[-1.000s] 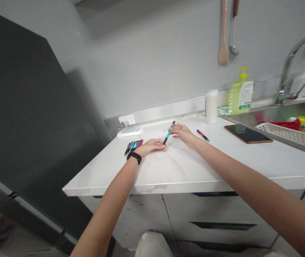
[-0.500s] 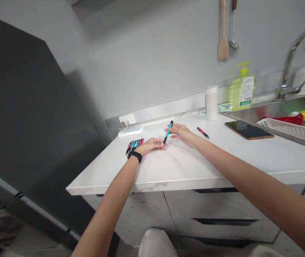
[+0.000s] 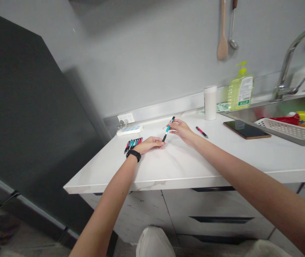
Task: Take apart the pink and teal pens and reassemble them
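One teal pen (image 3: 169, 128): my right hand (image 3: 181, 130) pinches it in its fingers, tip at my curled left hand (image 3: 150, 144), hold unclear; steadiness needed next.

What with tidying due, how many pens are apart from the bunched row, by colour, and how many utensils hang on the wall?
Teal pen: 1, in the right hand
Pink pen: 1, on the counter
Hanging utensils: 2, wooden spoon and metal ladle
Total: 4
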`<state>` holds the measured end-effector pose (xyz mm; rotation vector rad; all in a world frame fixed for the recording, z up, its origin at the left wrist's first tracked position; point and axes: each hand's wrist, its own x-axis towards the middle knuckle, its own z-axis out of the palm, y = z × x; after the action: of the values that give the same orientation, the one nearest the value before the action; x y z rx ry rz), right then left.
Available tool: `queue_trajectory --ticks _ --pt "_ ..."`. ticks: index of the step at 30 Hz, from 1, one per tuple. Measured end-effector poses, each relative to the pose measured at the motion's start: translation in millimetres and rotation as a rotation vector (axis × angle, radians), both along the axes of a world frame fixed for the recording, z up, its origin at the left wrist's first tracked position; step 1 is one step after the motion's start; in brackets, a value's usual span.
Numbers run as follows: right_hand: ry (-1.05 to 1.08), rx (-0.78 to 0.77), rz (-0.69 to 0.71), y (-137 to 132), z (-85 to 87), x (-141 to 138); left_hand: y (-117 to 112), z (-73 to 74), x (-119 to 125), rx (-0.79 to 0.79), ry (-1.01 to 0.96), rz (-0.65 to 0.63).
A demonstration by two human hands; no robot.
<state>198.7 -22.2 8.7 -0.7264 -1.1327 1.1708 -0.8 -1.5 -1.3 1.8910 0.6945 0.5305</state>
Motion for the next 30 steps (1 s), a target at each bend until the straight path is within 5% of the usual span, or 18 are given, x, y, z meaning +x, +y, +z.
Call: queue_trajectory --ticks 6,18,24,30 --pt "-0.096 -0.012 0.110 -1.0 -4.6 -0.9 -6.9 3.8 1.2 0.015 0.029 0.002" --pt "-0.094 -0.049 0.008 0.3 -1.5 -2.4 -2.1 1.5 1.5 -0.012 0.003 0.015" --pt "-0.092 -0.052 0.062 -3.9 3.6 -0.6 -1.2 0.5 0.6 -0.045 -0.037 0.001" --pt "-0.292 0.007 -0.046 -1.0 0.9 0.4 -1.0 0.1 0.5 -0.051 -0.021 0.007"
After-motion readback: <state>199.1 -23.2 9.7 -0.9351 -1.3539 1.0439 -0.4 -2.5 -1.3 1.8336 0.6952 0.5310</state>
